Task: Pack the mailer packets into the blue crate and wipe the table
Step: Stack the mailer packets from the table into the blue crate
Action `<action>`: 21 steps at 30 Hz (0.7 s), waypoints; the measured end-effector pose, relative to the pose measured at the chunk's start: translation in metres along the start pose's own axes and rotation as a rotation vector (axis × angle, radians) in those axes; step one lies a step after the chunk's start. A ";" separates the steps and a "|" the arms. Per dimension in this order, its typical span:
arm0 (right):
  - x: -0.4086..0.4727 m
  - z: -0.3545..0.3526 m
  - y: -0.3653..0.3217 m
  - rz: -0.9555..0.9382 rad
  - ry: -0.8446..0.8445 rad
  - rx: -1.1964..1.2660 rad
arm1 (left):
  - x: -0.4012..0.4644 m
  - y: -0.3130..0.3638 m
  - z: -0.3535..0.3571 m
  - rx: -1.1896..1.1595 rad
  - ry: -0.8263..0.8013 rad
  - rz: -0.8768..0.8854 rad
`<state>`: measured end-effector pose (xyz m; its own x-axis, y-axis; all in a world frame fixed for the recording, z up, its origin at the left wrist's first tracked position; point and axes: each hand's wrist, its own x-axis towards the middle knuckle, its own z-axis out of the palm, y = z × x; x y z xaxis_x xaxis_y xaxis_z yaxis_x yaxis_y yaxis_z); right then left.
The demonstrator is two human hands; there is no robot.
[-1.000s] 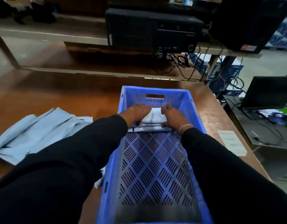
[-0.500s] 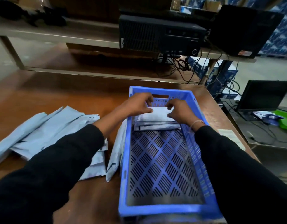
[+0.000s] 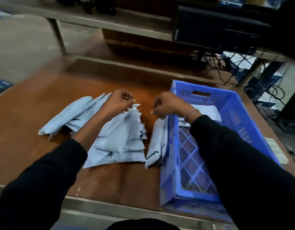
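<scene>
While the left hand (image 3: pixel 117 101) has its fingers curled, thumb and fingertips pinch the top corner of the fanned stack of mailer packets (image 3: pixel 120 138) lying on the table (image 3: pixel 35 117). Right hand (image 3: pixel 166 105): fingers curled downward, tips touching or nearly touching the upper end of a lone packet (image 3: pixel 156 143); whether they actually grip it cannot be told, frame blurred.

That lone packet leans against the outside of the blue crate's left wall. A second loose group of packets (image 3: pixel 72 117) lies further left on the table, overlapping the stack under the left forearm.

Blue crate (image 3: pixel 235 113) sits on the right part of the table, long side running away from the person. Inside, at the far end, a few packed packets (image 3: pixel 208 112) lie flat on the slotted floor, partly hidden by the right wrist, which wears a thin bracelet (image 3: pixel 190 112). Both arms are in black sleeves.

Beyond the table: a shelf unit with a dark computer case (image 3: pixel 218 29) and tangled cables (image 3: pixel 226 67).
</scene>
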<state>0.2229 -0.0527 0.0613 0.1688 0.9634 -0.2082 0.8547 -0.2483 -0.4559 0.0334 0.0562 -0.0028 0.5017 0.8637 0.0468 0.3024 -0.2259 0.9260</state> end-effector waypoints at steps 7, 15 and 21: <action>0.003 0.027 -0.048 -0.064 -0.213 -0.772 | -0.033 -0.015 0.004 -0.051 -0.069 -0.029; 0.011 0.028 -0.050 0.037 -0.354 -0.871 | -0.060 -0.022 0.024 -0.142 -0.195 -0.032; 0.048 0.010 -0.009 0.125 -0.155 -0.489 | -0.047 -0.023 0.019 -0.074 -0.106 -0.014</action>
<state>0.2183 -0.0056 0.0469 0.2412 0.8941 -0.3775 0.9682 -0.2484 0.0303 0.0181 0.0124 -0.0329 0.5816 0.8135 -0.0026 0.2516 -0.1768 0.9515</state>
